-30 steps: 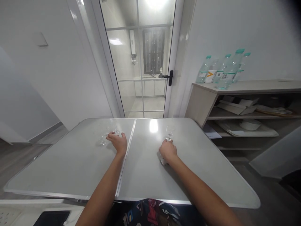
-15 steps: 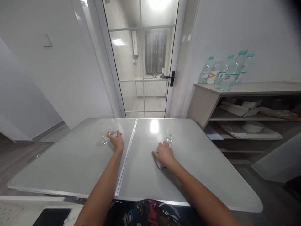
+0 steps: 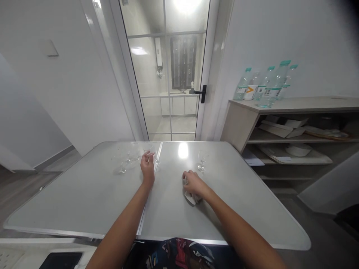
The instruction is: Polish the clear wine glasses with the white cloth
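Observation:
My left hand is over the table's centre seam, its fingers closed round a clear stemmed glass that is partly hidden by them. Left of it, several clear stemmed glasses are on the table; their thin outlines are hard to make out. My right hand grips a pale folded cloth, which pokes out below the palm and touches or nearly touches the tabletop. Just beyond that hand another stemmed glass stands upright on the right half of the table.
The grey table has a metal strip down its middle. Behind it is a glass door with a black handle. A shelf unit at right bears several plastic bottles, with a bowl lower down.
My left hand has moved right from the group of glasses to the centre seam, bringing a stemmed glass along. My right hand has shifted slightly with the cloth, more of which now shows.

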{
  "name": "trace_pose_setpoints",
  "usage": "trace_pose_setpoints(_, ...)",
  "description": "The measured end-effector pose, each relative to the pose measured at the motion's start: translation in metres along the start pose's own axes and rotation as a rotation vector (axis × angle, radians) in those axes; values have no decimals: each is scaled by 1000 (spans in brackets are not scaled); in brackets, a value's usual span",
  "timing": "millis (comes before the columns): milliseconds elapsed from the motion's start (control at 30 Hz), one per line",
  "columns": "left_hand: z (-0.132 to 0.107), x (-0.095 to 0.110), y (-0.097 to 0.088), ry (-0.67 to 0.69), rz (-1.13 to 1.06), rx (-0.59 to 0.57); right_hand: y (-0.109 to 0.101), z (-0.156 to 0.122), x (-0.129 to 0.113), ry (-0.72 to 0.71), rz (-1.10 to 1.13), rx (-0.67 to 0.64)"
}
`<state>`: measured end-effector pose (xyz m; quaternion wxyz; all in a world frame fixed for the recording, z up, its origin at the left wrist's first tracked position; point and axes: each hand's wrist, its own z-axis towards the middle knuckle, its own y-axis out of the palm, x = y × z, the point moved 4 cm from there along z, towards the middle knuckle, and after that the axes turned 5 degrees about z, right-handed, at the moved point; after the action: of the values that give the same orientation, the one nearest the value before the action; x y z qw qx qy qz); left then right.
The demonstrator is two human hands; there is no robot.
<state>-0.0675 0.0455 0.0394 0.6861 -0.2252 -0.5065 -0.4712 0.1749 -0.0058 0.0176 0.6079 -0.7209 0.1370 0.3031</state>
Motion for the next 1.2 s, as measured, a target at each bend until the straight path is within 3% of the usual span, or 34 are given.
trace_pose_setpoints(67,-2,-5,7,-140,-203,-117,-5,3,-6,-153,150,27)
trace_pose_setpoints(167,-8,-8,16,-308,-411,-234,-18,6,-14,-290,394,224)
trace_pose_setpoints(300,-23,-5,28,-379,-496,-386,-20,7,-11,-287,354,379)
trace_pose_setpoints(400,-31,-5,34,-292,-363,-448,-13,8,-2,-204,213,370)
trace_pose_setpoints(467,-34,-6,34,-174,-185,-452,-14,8,2,-179,234,409)
trace_pose_setpoints(567,-37,-3,33,41,92,-447,-25,9,5,-145,442,552)
trace_pose_setpoints(700,-40,4,30,264,291,-447,-30,9,8,3,817,588)
trace_pose_setpoints(900,-36,7,25,203,289,-335,-38,0,12,57,1081,781)
trace_pose_setpoints(967,-34,7,23,146,278,-293,-41,0,12,26,1063,736)
trace_pose_setpoints(1133,-27,11,16,118,328,-147,-15,12,13,102,721,142)
trace_pose_setpoints(1200,-25,14,15,160,355,-135,-2,13,14,132,720,28)
